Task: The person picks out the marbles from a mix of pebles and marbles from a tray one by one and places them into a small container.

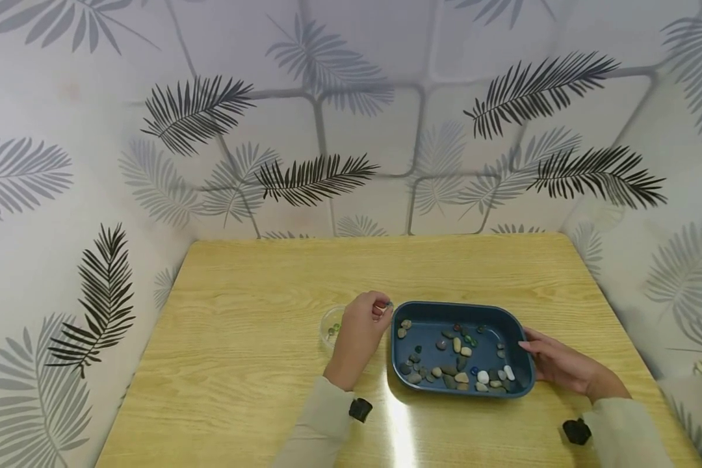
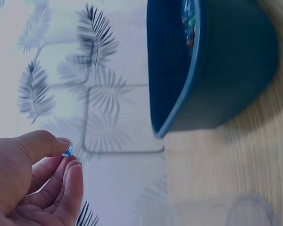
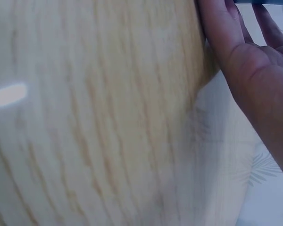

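Between its thumb and fingertips my left hand (image 1: 358, 331) pinches a small blue glass marble (image 2: 68, 150), just off the left end of a dark blue rectangular tub (image 1: 457, 305). My right hand (image 1: 564, 367) grips the tub's right end, its thumb over the rim and its other fingers mostly hidden. Pebbles in grey, tan and white lie scattered on the tub's floor, among them a white stone (image 1: 483, 376). Glass marbles are mixed in, such as a dark blue marble (image 1: 474, 370). Partly behind my left hand stands a clear round dish (image 1: 324, 329) holding several greenish marbles.
Everything stands on a light wood-grain table (image 1: 240, 364). A pale wall (image 1: 374, 130) with a leaf pattern rises behind the table's far edge and along both sides. Light glares off the tabletop in front of the tub.
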The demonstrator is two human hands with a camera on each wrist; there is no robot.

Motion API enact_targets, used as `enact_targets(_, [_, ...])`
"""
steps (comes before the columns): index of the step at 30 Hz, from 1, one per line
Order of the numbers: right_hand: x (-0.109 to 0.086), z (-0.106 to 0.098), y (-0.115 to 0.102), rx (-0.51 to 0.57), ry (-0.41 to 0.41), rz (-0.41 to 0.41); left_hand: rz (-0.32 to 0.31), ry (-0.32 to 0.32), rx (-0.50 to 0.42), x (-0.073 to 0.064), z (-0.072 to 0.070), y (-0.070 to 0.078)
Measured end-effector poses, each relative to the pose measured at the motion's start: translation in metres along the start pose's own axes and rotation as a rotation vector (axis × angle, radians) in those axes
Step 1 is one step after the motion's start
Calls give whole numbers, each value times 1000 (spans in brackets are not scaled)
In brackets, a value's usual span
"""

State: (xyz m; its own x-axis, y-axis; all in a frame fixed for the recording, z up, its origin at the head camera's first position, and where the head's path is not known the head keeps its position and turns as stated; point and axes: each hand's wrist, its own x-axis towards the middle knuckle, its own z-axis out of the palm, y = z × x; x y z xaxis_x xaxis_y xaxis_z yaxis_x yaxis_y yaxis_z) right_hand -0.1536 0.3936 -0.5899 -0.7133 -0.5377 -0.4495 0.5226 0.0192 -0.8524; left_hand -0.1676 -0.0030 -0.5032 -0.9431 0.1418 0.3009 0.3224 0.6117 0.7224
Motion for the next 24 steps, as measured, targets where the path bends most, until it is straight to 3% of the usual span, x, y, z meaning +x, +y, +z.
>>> enact_targets(6, [1,1,-1,2,22,10,-27,38,-29,-3,-16,-11])
enact_targets(13, [3,0,2,9,17,2,15,44,21,-10,-36,-26])
enact_targets(24, [1,1,2,8,-4,-12,-87,56,14,-23,-46,-45])
